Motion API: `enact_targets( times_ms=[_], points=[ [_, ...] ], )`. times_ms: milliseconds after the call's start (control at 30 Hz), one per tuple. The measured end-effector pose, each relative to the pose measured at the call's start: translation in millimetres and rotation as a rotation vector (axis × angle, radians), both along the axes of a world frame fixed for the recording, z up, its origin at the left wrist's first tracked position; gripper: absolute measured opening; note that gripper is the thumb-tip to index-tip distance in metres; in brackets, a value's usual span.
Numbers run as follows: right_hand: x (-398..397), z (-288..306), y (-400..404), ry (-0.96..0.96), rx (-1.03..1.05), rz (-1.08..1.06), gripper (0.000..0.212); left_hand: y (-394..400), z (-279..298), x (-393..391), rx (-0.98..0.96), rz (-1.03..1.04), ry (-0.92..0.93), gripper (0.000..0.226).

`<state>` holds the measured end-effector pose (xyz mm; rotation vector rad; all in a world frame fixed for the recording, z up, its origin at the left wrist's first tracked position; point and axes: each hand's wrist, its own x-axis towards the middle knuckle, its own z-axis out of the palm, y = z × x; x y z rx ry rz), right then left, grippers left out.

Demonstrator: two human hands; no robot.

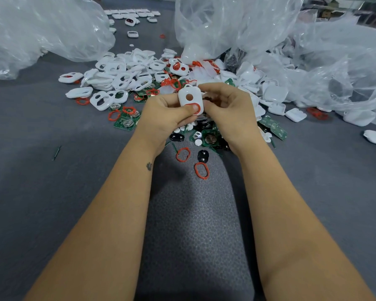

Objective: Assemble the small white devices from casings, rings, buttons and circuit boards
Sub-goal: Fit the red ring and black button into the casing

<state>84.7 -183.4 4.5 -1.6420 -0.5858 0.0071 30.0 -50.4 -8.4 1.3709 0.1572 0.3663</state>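
Casing (190, 100) held upright between both hands above the parts heap on the surface (30, 127); left hand (167, 114) thumb pressing the red ring (194, 107) into the lower opening; right hand (224, 107) fingers curled round the edge. Best pressed evenly around the rim; casing kept steady.

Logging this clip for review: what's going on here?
A person is assembling a small white device. Both hands hold one white casing over the grey table; the left hand has its thumb pressed on a red ring seated in the lower opening, and the right hand pinches the top edge. The round upper hole is empty. Loose casings, rings and circuit boards lie piled behind.
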Motion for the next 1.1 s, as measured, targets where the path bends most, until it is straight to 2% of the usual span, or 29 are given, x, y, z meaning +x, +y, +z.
enact_targets(
  times_ms=[167,300,500,600,800,967,1100],
  points=[
    [-1,1,0,0.01,-0.072,0.06,0.035,0,1,0,0.032,0.091,0.013,0.015],
    [-4,1,2,-0.016,-0.039,0.082,0.015,-1,1,-1,0.069,0.101,-0.015,0.012],
    [-2,2,3,0.104,0.035,0.036,0.011,-3,2,2,0.105,0.116,0.058,0.011],
    [-4,4,1,0.165,0.068,0.057,0.017,-4,5,1,0.06,0.097,0.095,0.016],
    [-5,7,2,0.183,0.031,0.108,0.016,-6,11,0,-0.13,0.068,0.089,0.026],
    [-5,5,2,0.208,0.048,0.125,0.013,-5,11,-1,-0.163,0.046,0.082,0.012],
    [-5,5,4,0.211,0.052,0.116,0.014,-2,10,-2,-0.16,0.037,0.064,0.023]
  ],
)
